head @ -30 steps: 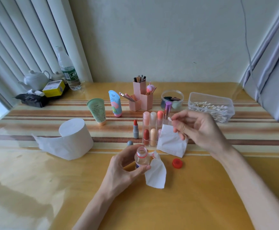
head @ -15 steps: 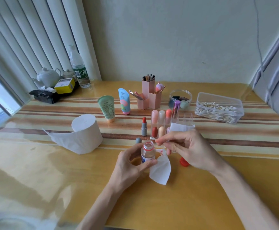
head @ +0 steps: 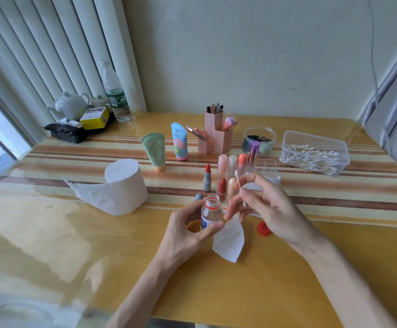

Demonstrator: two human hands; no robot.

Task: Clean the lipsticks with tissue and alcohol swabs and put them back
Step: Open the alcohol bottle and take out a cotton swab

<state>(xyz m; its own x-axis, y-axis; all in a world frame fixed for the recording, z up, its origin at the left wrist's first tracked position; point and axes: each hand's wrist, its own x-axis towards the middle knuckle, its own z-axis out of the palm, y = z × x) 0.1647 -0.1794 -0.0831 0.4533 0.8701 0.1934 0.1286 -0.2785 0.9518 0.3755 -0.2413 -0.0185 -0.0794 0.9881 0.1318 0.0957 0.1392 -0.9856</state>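
The right hand has lifted its pinched swab out of the open bottle that the left hand grips. Likely wetted, it is ready for the lipstick behind the bottle.

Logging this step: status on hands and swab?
Left hand grips open bottle. Right hand pinches cotton swab, outside bottle mouth. Mouth unobstructed; red cap on table.

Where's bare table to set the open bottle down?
Bare: near edge below the tissue roll, left of the left hand; also right of the red cap. Crowded: from the green tube through the lipstick rack to the swab box.
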